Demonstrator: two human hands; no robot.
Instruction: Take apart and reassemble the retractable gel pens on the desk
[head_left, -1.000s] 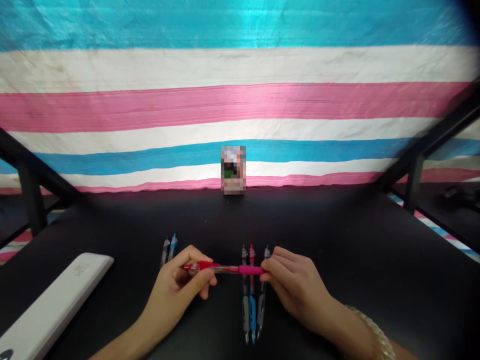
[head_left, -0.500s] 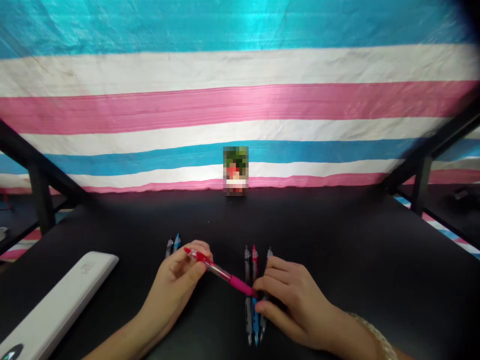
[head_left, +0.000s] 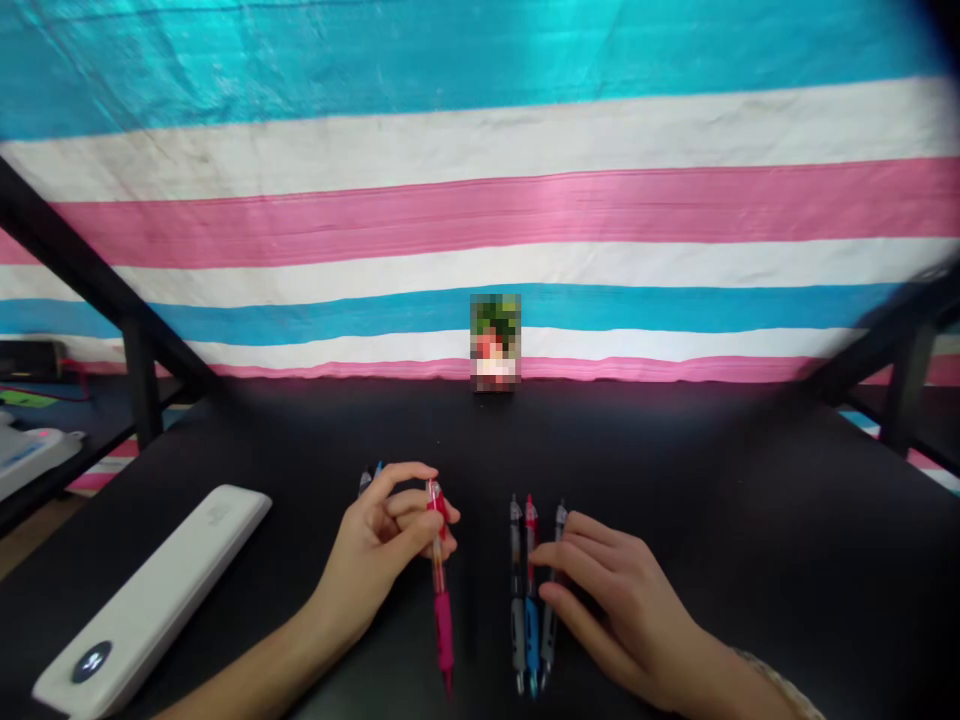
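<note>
My left hand [head_left: 382,545] pinches the upper end of a red pen with a pink grip [head_left: 440,590], which points toward me over the black table [head_left: 675,480]. Behind that hand, two more pens [head_left: 369,478] poke out, mostly hidden. A row of three pens [head_left: 531,600] lies side by side to the right of the red one. My right hand [head_left: 607,595] rests on the table with fingers stretched out, its fingertips touching the rightmost pen of the row.
A long white case [head_left: 150,600] lies at the front left of the table. A small blurred card [head_left: 495,342] stands at the table's far edge against a striped blue, white and pink cloth. Black metal frame bars [head_left: 135,380] rise at both sides.
The red pen swung from crosswise between both hands to lengthwise. My right hand let go of its pink end and settled by the three pens. The view shifted left.
</note>
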